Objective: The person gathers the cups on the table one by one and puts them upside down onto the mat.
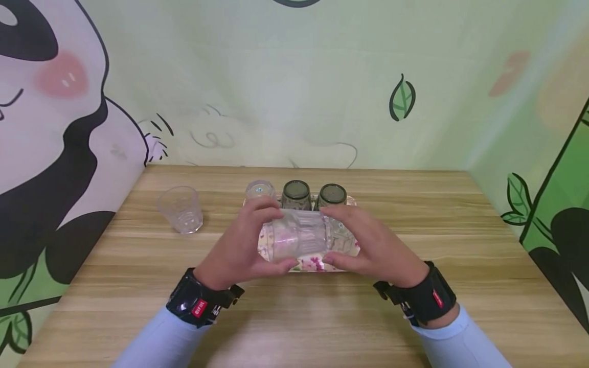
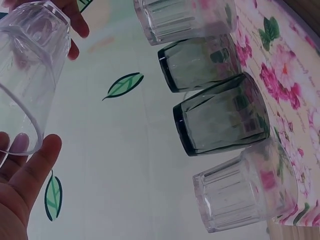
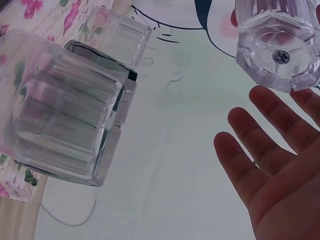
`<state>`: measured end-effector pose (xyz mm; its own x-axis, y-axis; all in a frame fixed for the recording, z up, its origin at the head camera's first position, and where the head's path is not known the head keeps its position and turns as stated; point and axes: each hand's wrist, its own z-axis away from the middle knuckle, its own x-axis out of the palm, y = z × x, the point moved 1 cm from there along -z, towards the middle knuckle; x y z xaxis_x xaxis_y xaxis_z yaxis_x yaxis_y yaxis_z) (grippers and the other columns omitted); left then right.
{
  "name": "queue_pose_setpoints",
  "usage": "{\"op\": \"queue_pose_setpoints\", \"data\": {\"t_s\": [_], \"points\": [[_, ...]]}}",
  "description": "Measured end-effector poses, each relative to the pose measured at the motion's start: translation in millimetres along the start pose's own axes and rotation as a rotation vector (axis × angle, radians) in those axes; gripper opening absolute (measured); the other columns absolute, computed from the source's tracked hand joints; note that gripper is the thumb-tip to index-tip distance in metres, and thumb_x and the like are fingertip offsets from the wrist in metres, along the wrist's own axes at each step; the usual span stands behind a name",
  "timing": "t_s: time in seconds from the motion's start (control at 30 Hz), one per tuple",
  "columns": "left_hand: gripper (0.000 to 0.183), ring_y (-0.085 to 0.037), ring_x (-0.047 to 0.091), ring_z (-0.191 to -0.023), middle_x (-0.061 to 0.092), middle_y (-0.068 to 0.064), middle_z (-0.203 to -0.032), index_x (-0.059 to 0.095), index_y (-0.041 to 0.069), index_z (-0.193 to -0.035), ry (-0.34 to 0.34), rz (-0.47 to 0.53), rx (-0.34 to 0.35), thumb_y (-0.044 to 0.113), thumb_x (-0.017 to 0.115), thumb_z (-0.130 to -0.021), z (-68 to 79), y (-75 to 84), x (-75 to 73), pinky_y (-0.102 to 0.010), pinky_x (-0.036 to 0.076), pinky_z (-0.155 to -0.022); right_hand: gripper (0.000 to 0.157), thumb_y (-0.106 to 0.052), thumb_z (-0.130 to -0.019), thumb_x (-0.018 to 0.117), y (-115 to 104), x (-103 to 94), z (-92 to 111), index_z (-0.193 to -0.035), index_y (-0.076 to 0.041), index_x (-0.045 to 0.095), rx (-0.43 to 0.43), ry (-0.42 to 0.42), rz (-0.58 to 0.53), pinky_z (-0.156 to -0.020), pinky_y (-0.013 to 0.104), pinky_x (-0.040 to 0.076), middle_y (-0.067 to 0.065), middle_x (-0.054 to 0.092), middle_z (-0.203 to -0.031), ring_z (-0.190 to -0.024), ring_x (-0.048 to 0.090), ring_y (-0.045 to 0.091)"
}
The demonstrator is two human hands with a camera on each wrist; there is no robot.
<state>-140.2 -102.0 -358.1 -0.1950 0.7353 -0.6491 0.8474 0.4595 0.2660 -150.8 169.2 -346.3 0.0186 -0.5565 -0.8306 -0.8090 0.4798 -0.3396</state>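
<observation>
A clear faceted drinking glass lies sideways in the air between my two hands, rim to the left and base to the right. My left hand grips its rim end, thumb below and index finger above. At the base end, my right hand holds it with thumb and index finger; its other fingers are spread. Below, a floral tray bears upside-down glasses: two smoky grey glasses, a clear glass at back left and another clear glass, partly hidden in the head view.
A clear glass stands alone on the wooden table, left of the tray. Behind the table rises a pale green wall with painted leaves and a panda; another painted wall borders the right side.
</observation>
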Motion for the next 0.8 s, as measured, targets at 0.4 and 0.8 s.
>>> {"op": "queue_pose_setpoints", "data": {"t_s": [0.4,0.8], "points": [[0.083,-0.031,0.049,-0.117,0.050,-0.022,-0.125,0.044,0.000,-0.123,-0.001,0.036,0.026,0.032,0.091,-0.062,0.1,5.1,3.4,-0.048,0.059,-0.095,0.082,-0.035,-0.077,0.085,1.2,4.1,1.1,-0.145,-0.009,0.047,-0.033,0.023,0.000,-0.103,0.053,0.056,0.014,0.064,-0.137,-0.124,0.058,0.025],[0.085,-0.032,0.048,-0.121,0.048,-0.022,-0.128,0.041,0.002,-0.126,-0.030,0.032,-0.002,0.032,0.091,-0.063,1.8,3.5,3.9,-0.050,0.058,-0.099,0.080,-0.031,-0.080,0.083,1.7,6.2,0.0,-0.146,-0.006,0.046,-0.055,0.030,-0.003,-0.104,0.057,0.055,0.018,0.063,-0.139,-0.127,0.058,0.029]]}}
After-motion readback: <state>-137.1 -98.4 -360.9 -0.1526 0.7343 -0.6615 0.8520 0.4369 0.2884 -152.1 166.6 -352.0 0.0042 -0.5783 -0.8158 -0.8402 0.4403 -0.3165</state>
